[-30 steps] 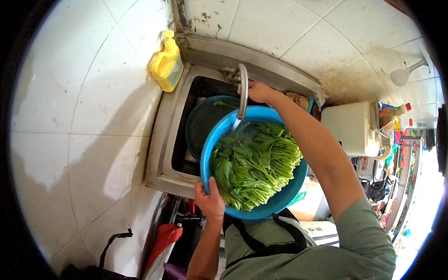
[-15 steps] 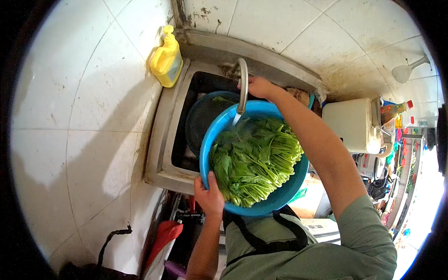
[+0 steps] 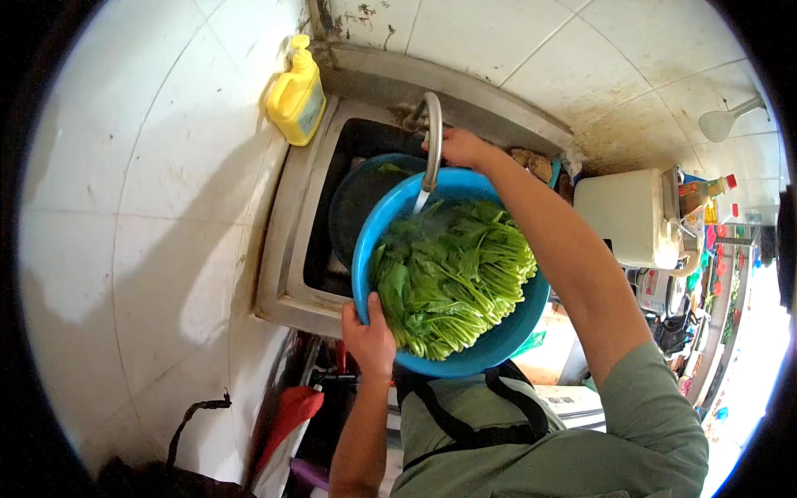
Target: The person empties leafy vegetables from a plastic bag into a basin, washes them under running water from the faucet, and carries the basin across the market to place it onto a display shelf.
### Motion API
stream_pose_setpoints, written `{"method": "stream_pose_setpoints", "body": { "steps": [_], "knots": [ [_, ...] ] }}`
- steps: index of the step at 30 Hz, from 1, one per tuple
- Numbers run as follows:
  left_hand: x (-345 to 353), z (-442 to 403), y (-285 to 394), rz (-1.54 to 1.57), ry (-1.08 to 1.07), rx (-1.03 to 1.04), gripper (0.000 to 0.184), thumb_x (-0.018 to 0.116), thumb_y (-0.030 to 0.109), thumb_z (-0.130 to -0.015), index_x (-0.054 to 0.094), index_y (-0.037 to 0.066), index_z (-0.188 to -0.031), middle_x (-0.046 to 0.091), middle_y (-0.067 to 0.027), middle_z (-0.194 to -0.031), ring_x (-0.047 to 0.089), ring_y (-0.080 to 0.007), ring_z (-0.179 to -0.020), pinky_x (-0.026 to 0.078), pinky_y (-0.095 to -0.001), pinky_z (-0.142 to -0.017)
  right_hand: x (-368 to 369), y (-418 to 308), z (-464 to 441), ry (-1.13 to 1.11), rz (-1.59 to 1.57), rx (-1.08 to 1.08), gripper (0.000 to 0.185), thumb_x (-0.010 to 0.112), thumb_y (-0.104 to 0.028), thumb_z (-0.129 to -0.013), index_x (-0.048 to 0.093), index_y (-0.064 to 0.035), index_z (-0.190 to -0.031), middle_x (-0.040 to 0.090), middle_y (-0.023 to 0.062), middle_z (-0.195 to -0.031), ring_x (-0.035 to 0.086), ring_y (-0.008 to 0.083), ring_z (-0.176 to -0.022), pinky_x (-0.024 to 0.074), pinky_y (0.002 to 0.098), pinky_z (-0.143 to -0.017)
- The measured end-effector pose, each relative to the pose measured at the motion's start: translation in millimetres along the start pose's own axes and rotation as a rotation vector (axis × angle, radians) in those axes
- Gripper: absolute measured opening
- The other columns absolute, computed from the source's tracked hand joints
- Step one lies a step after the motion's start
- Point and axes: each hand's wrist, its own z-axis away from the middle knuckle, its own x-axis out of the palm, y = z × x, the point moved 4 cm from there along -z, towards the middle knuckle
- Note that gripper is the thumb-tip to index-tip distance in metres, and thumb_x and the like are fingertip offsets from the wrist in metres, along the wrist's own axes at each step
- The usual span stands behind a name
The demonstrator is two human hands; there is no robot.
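Greens (image 3: 455, 282) and blue basin (image 3: 508, 334) slightly higher in view

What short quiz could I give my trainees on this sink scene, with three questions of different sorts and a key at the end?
1. Multiple choice: what lies in the blue basin?
A) carrots
B) leafy greens
C) stacked plates

2. True or false: the left hand grips the basin's rim.

3. Fill in the missing word: Water runs into the basin from the ____.

Key: 1. B; 2. true; 3. tap
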Motion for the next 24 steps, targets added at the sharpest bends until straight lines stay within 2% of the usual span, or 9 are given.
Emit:
{"method": "stream_pose_setpoints", "body": {
  "steps": [2,3,5,9,11,16,24],
  "knots": [
    [0.5,-0.2,-0.9,-0.018,0.002,-0.007,0.030,0.067,0.025,-0.101,0.054,0.003,-0.086,0.049,-0.0010,-0.071,0.044,-0.0112,-0.065,0.041,-0.0321,-0.062,-0.7,-2.2,2.7,-0.005,0.090,-0.037,0.056,0.061,-0.054,-0.092,0.074,-0.0050,-0.115,0.071,0.0236,-0.116,0.068,0.0419,-0.105,0.0526,0.0479,-0.094],
    [0.6,-0.3,-0.6,-0.002,0.010,0.007,0.030,0.067,0.025,-0.101,0.054,0.003,-0.085,0.049,-0.0008,-0.070,0.044,-0.0113,-0.065,0.040,-0.0320,-0.061,0.2,-2.2,2.0,-0.007,0.091,-0.039,0.056,0.061,-0.054,-0.092,0.074,-0.0050,-0.115,0.071,0.0236,-0.116,0.068,0.0419,-0.105,0.0526,0.0479,-0.094],
    [1.2,-0.3,0.0,0.015,0.018,0.021,0.030,0.067,0.025,-0.101,0.054,0.003,-0.085,0.049,-0.0007,-0.070,0.044,-0.0114,-0.065,0.040,-0.0320,-0.061,0.9,-0.3,-1.4,-0.011,-0.027,0.033,0.048,0.076,-0.042,-0.091,0.072,-0.0035,-0.120,0.073,0.0147,-0.103,0.067,0.0246,-0.092,0.0531,0.0424,-0.083],
    [0.1,0.8,4.6,-0.035,0.044,0.029,0.031,0.068,0.027,-0.101,0.054,0.003,-0.084,0.048,-0.0005,-0.068,0.043,-0.0115,-0.064,0.040,-0.0319,-0.061,3.8,4.5,-3.7,-0.038,-0.003,-0.020,0.049,0.077,-0.042,-0.090,0.073,-0.0035,-0.120,0.074,0.0134,-0.101,0.067,0.0233,-0.090,0.0538,0.0411,-0.080],
    [-0.4,0.2,1.6,-0.062,0.041,0.004,0.032,0.068,0.027,-0.101,0.054,0.003,-0.084,0.048,-0.0005,-0.068,0.043,-0.0115,-0.063,0.040,-0.0318,-0.061,0.7,2.4,1.0,0.022,-0.053,0.040,0.049,0.077,-0.042,-0.090,0.073,-0.0035,-0.119,0.074,0.0127,-0.101,0.067,0.0220,-0.086,0.0542,0.0398,-0.077],
    [1.7,-0.8,-6.6,0.053,0.035,-0.012,0.033,0.069,0.028,-0.100,0.054,0.004,-0.084,0.048,-0.0016,-0.067,0.042,-0.0130,-0.063,0.040,-0.0331,-0.061,-1.2,-4.8,6.1,0.009,-0.061,0.072,0.051,0.078,-0.043,-0.089,0.072,-0.0033,-0.121,0.073,0.0138,-0.104,0.067,0.0222,-0.087,0.0546,0.0389,-0.078],
    [1.6,-0.2,-6.5,0.011,0.051,-0.020,0.033,0.070,0.028,-0.099,0.055,0.002,-0.085,0.050,-0.0031,-0.069,0.044,-0.0145,-0.066,0.041,-0.0337,-0.064,2.0,1.4,1.5,0.040,-0.064,0.054,0.052,0.079,-0.043,-0.088,0.072,-0.0042,-0.122,0.073,0.0139,-0.105,0.067,0.0226,-0.088,0.0544,0.0392,-0.079]
  ]
}}
